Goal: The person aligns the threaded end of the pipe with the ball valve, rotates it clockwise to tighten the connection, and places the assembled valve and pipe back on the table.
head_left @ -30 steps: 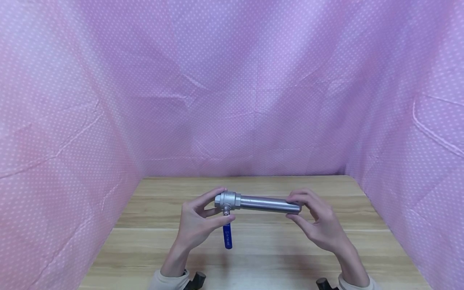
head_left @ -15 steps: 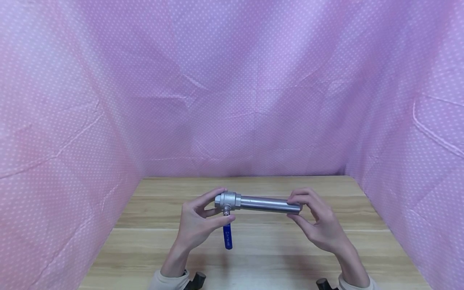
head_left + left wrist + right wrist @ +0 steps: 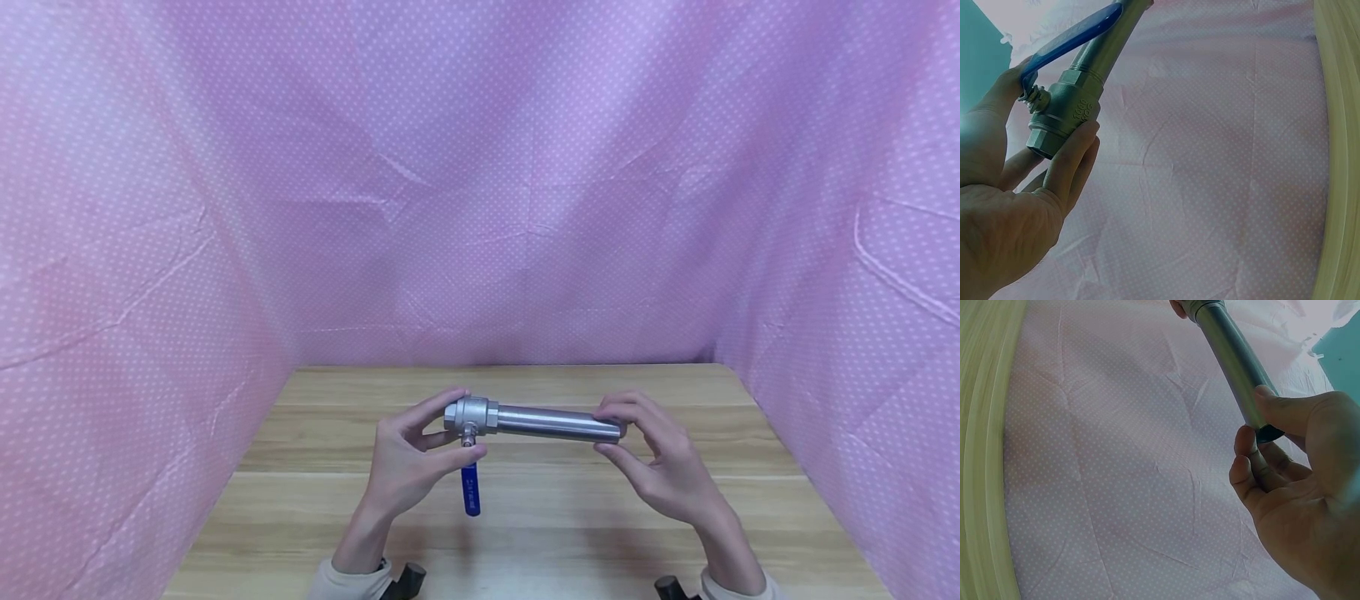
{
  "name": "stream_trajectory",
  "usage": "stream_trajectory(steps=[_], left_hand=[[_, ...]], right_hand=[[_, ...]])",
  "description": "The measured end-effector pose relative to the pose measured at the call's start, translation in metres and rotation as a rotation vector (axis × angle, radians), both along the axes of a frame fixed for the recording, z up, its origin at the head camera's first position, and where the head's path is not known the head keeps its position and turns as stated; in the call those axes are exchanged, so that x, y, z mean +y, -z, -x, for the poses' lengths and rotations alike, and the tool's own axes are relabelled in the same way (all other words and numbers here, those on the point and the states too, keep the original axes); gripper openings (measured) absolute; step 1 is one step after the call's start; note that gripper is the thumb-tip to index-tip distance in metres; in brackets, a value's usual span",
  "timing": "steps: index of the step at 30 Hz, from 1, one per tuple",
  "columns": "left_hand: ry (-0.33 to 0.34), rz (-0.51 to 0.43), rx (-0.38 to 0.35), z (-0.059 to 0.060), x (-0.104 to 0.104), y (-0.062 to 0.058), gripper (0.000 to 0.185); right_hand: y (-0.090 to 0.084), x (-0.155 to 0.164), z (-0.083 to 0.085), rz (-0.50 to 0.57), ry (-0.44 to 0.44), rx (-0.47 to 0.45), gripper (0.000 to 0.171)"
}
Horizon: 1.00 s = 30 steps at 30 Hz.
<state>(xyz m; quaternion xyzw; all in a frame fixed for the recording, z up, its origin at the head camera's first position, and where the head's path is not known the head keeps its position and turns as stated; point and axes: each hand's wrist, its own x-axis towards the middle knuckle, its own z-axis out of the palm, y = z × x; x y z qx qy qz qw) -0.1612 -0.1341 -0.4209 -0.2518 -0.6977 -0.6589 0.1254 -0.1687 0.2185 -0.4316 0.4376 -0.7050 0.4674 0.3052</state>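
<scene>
A metal ball valve (image 3: 473, 413) with a blue lever handle (image 3: 470, 490) is joined end to end with a shiny steel pipe (image 3: 557, 422). My left hand (image 3: 405, 462) grips the valve body between thumb and fingers, the thumb at the base of the lever. In the left wrist view, raised lettering shows on the valve body (image 3: 1072, 106), and the lever runs alongside the pipe. At the pipe's other end, my right hand (image 3: 663, 462) pinches it with thumb and fingertips. The right wrist view shows the pipe's dark open end (image 3: 1269, 434) between the fingers.
A light wood table (image 3: 540, 533) lies below the hands. Pink dotted cloth (image 3: 480, 208) hangs behind it and along both sides. Black wrist mounts (image 3: 408, 579) sit near the sleeves at the bottom edge.
Both hands keep almost the same place and hold. The right fingers shift very slightly at the pipe's end.
</scene>
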Motion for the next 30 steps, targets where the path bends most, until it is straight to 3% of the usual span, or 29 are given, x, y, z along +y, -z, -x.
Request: stream_trajectory(steps=[5, 13, 18, 24, 30], left_hand=[[-0.001, 0.0, -0.003, -0.0006, 0.0002, -0.0005, 0.067], [0.0, -0.004, -0.004, -0.0005, -0.0002, -0.0011, 0.067], [0.004, -0.01, -0.008, -0.0004, -0.0002, -0.0013, 0.067], [-0.002, -0.015, -0.019, -0.0011, -0.0002, -0.0014, 0.067], [-0.002, -0.01, -0.011, -0.0004, 0.0, -0.0015, 0.067]], right_hand=[[0.0002, 0.0008, -0.0006, -0.012, 0.021, -0.011, 0.037], [0.0006, 0.0001, -0.0004, -0.032, 0.042, -0.012, 0.028], [-0.0007, -0.0004, -0.0026, -0.046, 0.068, -0.037, 0.034], [-0.0007, -0.0012, -0.0022, -0.017, 0.026, -0.07, 0.041], [0.0012, -0.0013, 0.0015, -0.004, 0.009, -0.037, 0.04]])
